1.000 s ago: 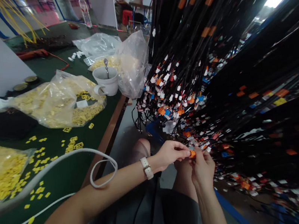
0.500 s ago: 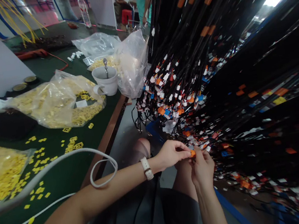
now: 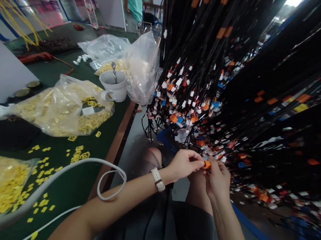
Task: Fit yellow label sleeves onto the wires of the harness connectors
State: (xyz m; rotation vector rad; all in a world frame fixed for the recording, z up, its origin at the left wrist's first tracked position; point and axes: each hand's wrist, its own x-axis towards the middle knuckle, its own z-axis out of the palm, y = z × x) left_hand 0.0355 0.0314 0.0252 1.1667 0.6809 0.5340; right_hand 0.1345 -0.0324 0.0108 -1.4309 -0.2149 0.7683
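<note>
Fingers point(image 3: 199, 164) of the left hand point(image 3: 184, 165) and right hand point(image 3: 218, 176) pinch one orange piece point(image 3: 206, 165) between them above the lap point(image 3: 191, 218), near black cables point(image 3: 196, 37); one white mug point(image 3: 118, 92) holding one spoon point(image 3: 114, 71) stands on the bench point(image 3: 67, 192).

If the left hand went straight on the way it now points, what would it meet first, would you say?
Beyond the orange piece it pinches, the left hand would probably meet the right hand first, though depth is hard to judge.
</note>
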